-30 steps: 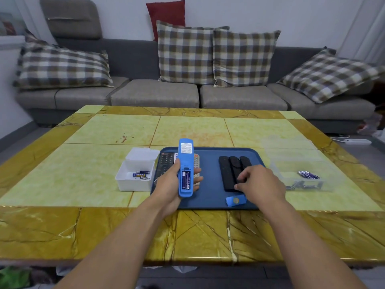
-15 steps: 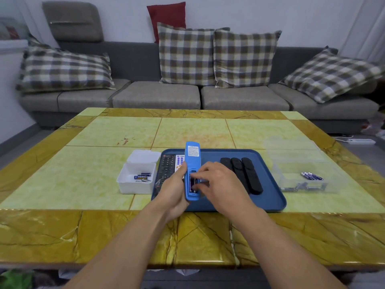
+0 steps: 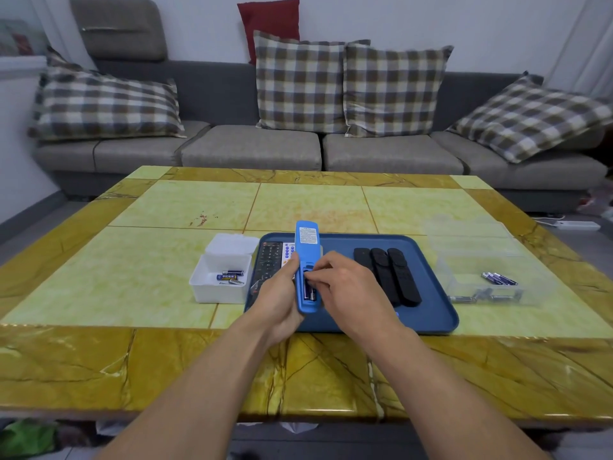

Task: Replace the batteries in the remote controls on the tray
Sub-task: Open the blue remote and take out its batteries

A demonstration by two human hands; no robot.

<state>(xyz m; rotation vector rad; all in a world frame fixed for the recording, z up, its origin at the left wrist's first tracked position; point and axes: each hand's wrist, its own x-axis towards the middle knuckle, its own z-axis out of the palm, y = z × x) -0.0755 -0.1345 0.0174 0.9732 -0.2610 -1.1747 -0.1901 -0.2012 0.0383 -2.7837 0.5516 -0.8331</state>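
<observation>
My left hand grips a blue remote held back side up above the blue tray, its battery compartment uncovered. My right hand has its fingertips curled into that compartment, pinching a battery there. On the tray lie three black remotes to the right and a black remote with a white one to the left, partly hidden by the blue remote.
A white box left of the tray holds a few batteries. A clear plastic box on the right holds several batteries. A grey sofa with checked cushions stands behind the table.
My right hand left the tray's front right area, where it had set down the blue cover, and came to the blue remote's battery compartment. The left hand kept holding the remote.
</observation>
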